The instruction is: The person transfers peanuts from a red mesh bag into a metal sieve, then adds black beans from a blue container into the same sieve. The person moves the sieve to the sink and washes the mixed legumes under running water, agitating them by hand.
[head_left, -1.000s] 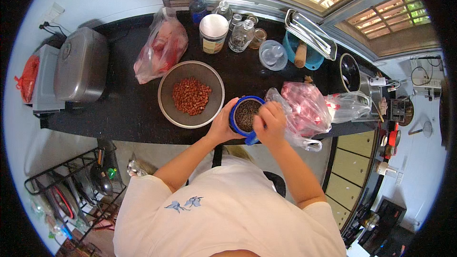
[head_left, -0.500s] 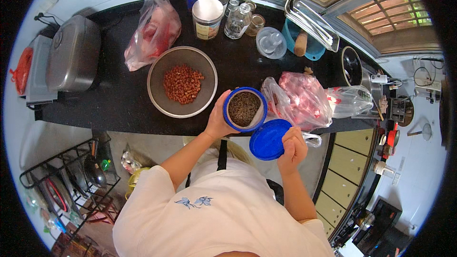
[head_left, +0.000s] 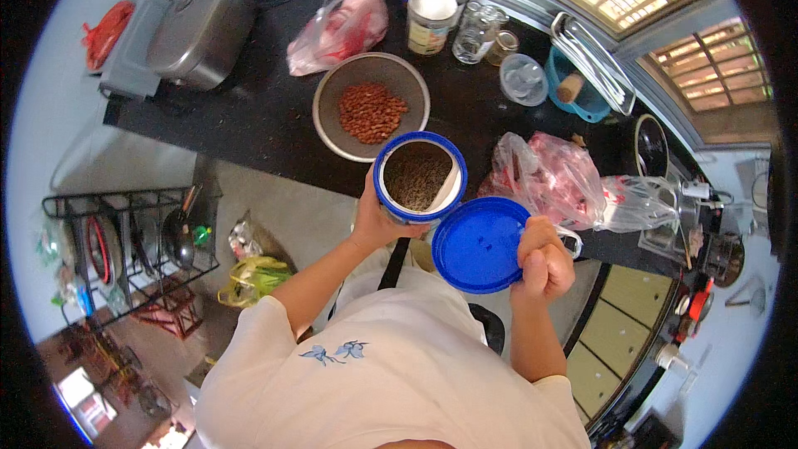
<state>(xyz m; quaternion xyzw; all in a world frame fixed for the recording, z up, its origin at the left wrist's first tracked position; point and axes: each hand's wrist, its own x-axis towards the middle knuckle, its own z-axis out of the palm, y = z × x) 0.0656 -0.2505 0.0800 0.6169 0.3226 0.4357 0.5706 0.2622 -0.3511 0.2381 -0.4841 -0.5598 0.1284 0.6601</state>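
My left hand [head_left: 376,216] is wrapped round the side of a blue-rimmed tub [head_left: 462,168], which is held up off the counter. Inside lies a mass of small dark brown bits [head_left: 416,176], with a pale white piece [head_left: 449,189] along the right inner wall. In my right hand [head_left: 544,258] is a round blue lid [head_left: 475,249], pinched at its right edge; its inner face shows a few dark specks. Beyond the tub, a metal bowl [head_left: 322,129] of reddish-brown peanuts [head_left: 371,114] rests on the black counter.
A bag of raw meat [head_left: 561,179] lies right of the tub, beside another clear bag [head_left: 636,202]. Behind the bowl is a second meat bag [head_left: 345,21]. Glass jars [head_left: 475,33], a white tub [head_left: 430,21] and a blue basin [head_left: 594,100] line the window side.
The tub and lid now appear larger and closer to me. My view has turned, so the counter slants down to the right. Both hands keep their holds.
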